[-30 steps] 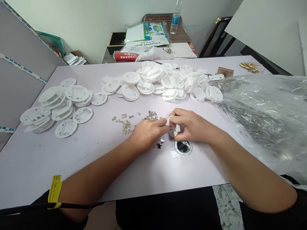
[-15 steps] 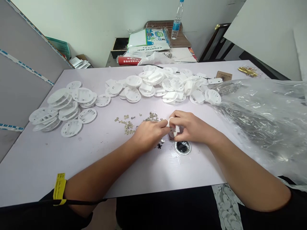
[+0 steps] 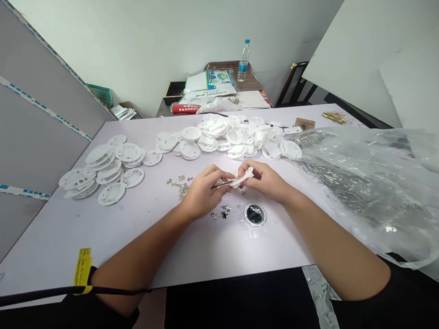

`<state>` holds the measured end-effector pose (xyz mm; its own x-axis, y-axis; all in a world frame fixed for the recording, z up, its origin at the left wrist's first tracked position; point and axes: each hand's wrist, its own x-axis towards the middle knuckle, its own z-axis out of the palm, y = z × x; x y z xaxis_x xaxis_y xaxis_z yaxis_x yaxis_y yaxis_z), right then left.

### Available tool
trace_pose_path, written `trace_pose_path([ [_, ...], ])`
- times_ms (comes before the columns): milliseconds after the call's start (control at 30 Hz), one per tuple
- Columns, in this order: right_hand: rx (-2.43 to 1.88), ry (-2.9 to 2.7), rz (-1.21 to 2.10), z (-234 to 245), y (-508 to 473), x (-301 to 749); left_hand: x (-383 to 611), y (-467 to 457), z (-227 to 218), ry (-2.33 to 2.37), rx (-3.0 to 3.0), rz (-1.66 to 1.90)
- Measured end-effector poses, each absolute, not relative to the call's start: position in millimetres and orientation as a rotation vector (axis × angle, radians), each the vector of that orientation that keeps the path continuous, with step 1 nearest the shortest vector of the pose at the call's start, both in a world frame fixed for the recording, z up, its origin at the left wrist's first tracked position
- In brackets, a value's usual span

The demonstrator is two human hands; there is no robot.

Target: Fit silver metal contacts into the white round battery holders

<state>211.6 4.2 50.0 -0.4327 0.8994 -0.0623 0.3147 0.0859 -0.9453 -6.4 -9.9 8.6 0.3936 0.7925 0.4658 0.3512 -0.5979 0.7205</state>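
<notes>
Between thumb and fingers, my right hand (image 3: 262, 179) grips a white plastic disc piece (image 3: 245, 177), tilted nearly edge-on above the table. My left hand (image 3: 209, 189) is closed at its left side, pinching a thin dark pointed tool (image 3: 219, 184) that reaches to the white piece. The exact kind of tool cannot be made out. Small metal contact pieces (image 3: 180, 185) lie scattered under and left of my left hand, with several more (image 3: 219, 214) just in front of it. A round black disc with a silver rim (image 3: 254, 214) lies on the table nearer to me.
White plastic discs (image 3: 206, 137) are heaped along the back, and stacked discs (image 3: 109, 169) stand at the left. A clear plastic bag of metal parts (image 3: 350, 178) covers the right side. Gold-coloured pieces (image 3: 334, 118) lie at the far right. A water bottle (image 3: 243, 61) stands behind.
The white piece has turned from upright to nearly edge-on. My left hand has opened out around the thin dark tool, now visible. The camera view has tilted up slightly.
</notes>
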Motion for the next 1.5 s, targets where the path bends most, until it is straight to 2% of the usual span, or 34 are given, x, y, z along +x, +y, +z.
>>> trace_pose_path([
  [100, -1.069, -1.493, 1.684, 46.1, 0.3, 198.9, -6.1, -7.1, 7.3, 0.89, 1.996, 1.229],
  [300, -1.079, -1.443, 1.771, 37.4, -3.4, 190.7, -6.9, -6.6, 3.2, 0.753, 1.519, 1.192],
  [533, -1.159, -1.682, 1.49, 28.2, -2.8, 197.6, -11.5, -5.4, 5.8, 0.724, 1.253, 1.099],
  [667, -1.154, -1.737, 1.409, 27.5, -6.0, 197.1, -12.7, -4.2, 7.7, 0.773, 1.267, 1.097],
  [800, -1.163, -1.904, 1.165, 29.0, -8.9, 194.7, -10.0, -7.2, 9.2, 0.867, 1.308, 1.124],
  [967, -1.184, -2.046, 1.019, 31.0, -4.2, 198.2, -10.3, -9.6, 15.9, 1.025, 1.519, 1.154],
  [1067, -1.25, -2.05, 0.961, 30.5, 1.4, 204.0, -29.4, 0.7, 28.0, 1.142, 1.757, 1.307],
  [1200, -1.3, -1.954, 0.99, 29.2, 4.1, 208.6, -87.3, 21.1, 49.9, 1.669, 2.136, 1.504],
  [1300, -1.305, -1.982, 0.987, 29.1, 2.7, 207.3, -138.7, 28.8, 59.8, 2.267, 2.179, 1.348],
  [1400, -1.29, -2.026, 0.978, 29.1, 1.1, 204.9, -179.6, 33.4, 60.6, 2.747, 2.101, 0.814],
  [1500, -1.28, -2.053, 0.955, 28.7, 0.4, 204.1, -207.1, 42.2, 56.5, 2.892, 1.834, 0.386],
])
